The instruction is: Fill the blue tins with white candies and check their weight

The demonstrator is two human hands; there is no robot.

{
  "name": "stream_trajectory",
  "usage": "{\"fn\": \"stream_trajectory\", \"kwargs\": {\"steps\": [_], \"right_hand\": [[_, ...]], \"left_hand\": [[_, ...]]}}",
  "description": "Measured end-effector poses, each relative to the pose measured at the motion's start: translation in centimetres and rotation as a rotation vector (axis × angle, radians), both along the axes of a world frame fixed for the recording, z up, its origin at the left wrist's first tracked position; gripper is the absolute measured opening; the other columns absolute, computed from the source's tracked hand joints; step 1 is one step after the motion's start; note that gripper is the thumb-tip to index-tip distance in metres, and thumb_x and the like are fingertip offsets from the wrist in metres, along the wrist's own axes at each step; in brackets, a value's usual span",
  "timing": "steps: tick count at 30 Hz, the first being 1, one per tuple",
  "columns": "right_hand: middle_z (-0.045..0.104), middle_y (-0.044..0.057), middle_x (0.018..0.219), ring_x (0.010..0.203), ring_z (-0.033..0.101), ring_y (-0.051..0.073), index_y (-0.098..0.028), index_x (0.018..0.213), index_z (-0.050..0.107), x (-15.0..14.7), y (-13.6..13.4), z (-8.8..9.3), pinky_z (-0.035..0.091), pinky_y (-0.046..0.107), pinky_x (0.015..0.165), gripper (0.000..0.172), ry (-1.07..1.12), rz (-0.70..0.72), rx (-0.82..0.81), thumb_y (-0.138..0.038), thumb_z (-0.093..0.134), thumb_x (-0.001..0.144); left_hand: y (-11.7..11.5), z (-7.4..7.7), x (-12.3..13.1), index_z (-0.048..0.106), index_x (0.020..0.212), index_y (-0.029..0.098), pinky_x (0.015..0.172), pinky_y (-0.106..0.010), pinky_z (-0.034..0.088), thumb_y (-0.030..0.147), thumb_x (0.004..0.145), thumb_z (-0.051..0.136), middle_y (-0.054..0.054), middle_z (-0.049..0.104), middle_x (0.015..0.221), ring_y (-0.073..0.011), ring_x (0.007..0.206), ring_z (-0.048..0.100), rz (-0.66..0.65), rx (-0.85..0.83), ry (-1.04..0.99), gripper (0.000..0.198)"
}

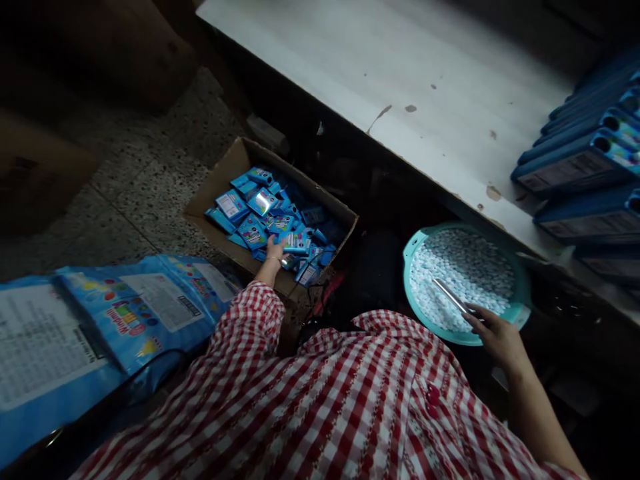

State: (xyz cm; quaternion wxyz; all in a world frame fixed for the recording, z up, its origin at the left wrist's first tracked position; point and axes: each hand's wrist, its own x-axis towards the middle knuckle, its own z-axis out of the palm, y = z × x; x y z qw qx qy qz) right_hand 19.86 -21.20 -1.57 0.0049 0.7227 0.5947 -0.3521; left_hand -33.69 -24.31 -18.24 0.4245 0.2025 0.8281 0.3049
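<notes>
The left hand (274,253) reaches down into a cardboard box (220,179) on the floor, fingers closed on a blue packet (296,241) that lies on top of the heap of like packets filling the box. The right hand (496,333) is curled around the near end of a shiny metal tube (450,295), held slanting over a teal basin (408,259) full of small white pellets (467,267). The basin sits under the edge of the white surface (400,80), where dark blue cartons (575,167) are stacked at the right. Large blue printed bags (140,307) lie beside the box
</notes>
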Motion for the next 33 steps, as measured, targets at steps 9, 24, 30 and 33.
{"fn": "stream_trajectory", "kwargs": {"steps": [9, 24, 30, 33], "right_hand": [[0.069, 0.009, 0.086, 0.068, 0.063, 0.019, -0.014, 0.109, 0.065, 1.7, -0.6, -1.9, 0.049, 0.031, 0.064, 0.055, 0.104, 0.043, 0.147, -0.056, 0.052, 0.075], [0.06, 0.017, 0.108, 0.098, 0.058, 0.022, -0.011, 0.114, 0.058, 0.3, -0.3, -2.3, 0.041, 0.028, 0.08, 0.03, -0.306, 0.287, 0.06, -0.018, 0.04, 0.09], [0.057, 0.009, 0.122, 0.107, 0.052, 0.015, -0.013, 0.122, 0.052, -5.5, 3.2, -6.2, 0.038, 0.022, 0.09, 0.033, -0.063, 0.22, 0.151, -0.022, 0.041, 0.092], [0.059, 0.008, 0.121, 0.106, 0.054, 0.014, -0.013, 0.122, 0.052, -5.9, 3.9, -6.5, 0.039, 0.022, 0.091, 0.034, 0.045, 0.184, 0.207, -0.022, 0.044, 0.091]], "left_hand": [[2.0, 11.2, 12.1, 0.06, 0.112, 0.023, 0.075, -0.039, 0.054, 0.043, 0.073, 0.064, -0.007, 0.067, 0.1, -0.0222, 0.084, 0.066, -0.52, 0.333, -0.629, 0.045], [-0.9, 16.0, 18.6, 0.053, 0.123, 0.018, 0.101, -0.042, 0.039, 0.049, 0.064, 0.072, -0.013, 0.056, 0.126, -0.0281, 0.115, 0.054, -1.259, 0.345, -0.28, 0.07], [1.8, 15.5, 21.1, 0.061, 0.102, 0.012, 0.089, -0.041, 0.048, 0.046, 0.059, 0.075, -0.009, 0.068, 0.097, -0.0241, 0.09, 0.064, -0.705, 0.384, -0.173, 0.057], [4.2, 15.2, 22.1, 0.063, 0.097, 0.011, 0.087, -0.041, 0.05, 0.045, 0.055, 0.077, -0.01, 0.069, 0.095, -0.0239, 0.088, 0.065, -0.52, 0.426, -0.268, 0.056]]}}
